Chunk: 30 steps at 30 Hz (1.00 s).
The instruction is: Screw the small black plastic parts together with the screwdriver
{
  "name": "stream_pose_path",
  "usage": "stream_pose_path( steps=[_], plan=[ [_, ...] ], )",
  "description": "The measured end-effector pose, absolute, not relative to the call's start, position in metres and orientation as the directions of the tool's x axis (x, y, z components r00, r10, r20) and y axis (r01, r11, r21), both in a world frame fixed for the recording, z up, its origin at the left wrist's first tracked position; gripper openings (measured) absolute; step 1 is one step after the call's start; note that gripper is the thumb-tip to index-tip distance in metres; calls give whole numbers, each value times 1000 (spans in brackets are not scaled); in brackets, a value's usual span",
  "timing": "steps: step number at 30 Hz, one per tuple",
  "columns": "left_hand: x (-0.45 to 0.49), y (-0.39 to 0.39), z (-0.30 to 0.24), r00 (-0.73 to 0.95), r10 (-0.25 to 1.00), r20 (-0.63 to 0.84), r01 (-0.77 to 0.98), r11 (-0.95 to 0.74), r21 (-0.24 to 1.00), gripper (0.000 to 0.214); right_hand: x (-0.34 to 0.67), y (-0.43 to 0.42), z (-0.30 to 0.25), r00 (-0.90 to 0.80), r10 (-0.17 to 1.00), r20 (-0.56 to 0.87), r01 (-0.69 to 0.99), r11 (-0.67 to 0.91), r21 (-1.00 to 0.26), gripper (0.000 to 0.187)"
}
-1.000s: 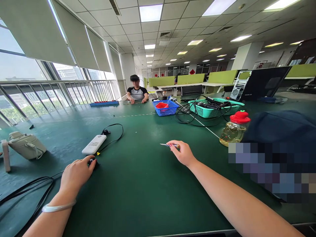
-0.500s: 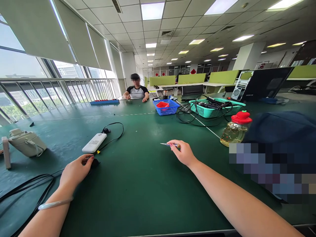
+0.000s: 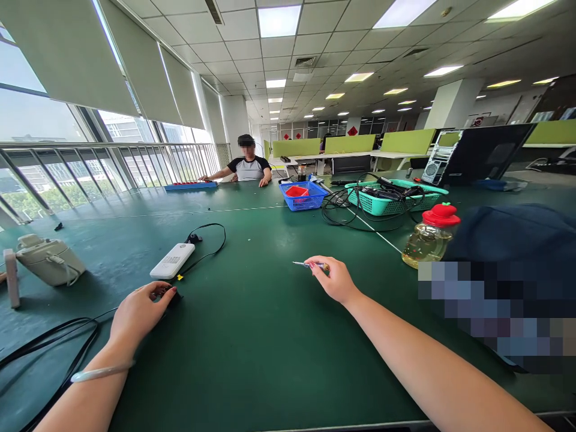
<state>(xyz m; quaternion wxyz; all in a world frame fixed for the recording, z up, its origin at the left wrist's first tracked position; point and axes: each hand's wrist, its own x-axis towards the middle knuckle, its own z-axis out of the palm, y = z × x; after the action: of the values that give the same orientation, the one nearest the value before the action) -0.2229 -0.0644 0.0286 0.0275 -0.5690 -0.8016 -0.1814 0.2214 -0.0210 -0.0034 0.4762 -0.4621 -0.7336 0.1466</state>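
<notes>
My left hand [image 3: 140, 309] is closed over a small black corded device [image 3: 175, 299] on the green table; the fingers cover most of it, so its exact kind is hidden. A black cable [image 3: 58, 327] runs from beside this hand to the left edge. Just beyond the fingers lies a white power strip [image 3: 173, 260] with a black cord and a yellow tag [image 3: 180, 277]. My right hand [image 3: 335, 279] pinches a small screwdriver [image 3: 302, 264] above the table, its thin metal tip pointing left.
A blue basket [image 3: 303, 203] and a green basket of cables [image 3: 382, 206] stand ahead. Toward the right are a red-lidded bottle [image 3: 427, 243] and a dark cloth item [image 3: 513, 234]. A pale case [image 3: 51, 261] sits at left. Another person [image 3: 249, 168] sits across the table [image 3: 252, 354].
My left fingers have shifted slightly on the black device, tilting it a little. My right hand stays in place. The person opposite has reached an arm toward the blue tray.
</notes>
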Motion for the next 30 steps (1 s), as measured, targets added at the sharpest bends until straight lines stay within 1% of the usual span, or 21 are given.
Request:
stream_pose_path(
  steps=[5,9,18,24,30],
  plan=[
    [-225,-62,27,-339,912,231,930,287,232,49,221,-20,-4,-120,815,567,545,532,-648,29],
    [-225,-63,25,-319,913,256,938,264,225,48,221,-20,-3,-125,806,578,549,541,-636,29],
    [-229,-61,19,-286,920,268,941,216,261,47,219,-19,-6,-131,805,579,540,547,-639,28],
    [-234,-55,12,-280,933,225,928,203,313,48,219,-21,-3,-156,798,582,547,560,-622,29],
    [-232,-56,13,-215,956,201,948,154,279,50,218,-22,-1,-161,805,571,549,554,-626,30]
  ],
)
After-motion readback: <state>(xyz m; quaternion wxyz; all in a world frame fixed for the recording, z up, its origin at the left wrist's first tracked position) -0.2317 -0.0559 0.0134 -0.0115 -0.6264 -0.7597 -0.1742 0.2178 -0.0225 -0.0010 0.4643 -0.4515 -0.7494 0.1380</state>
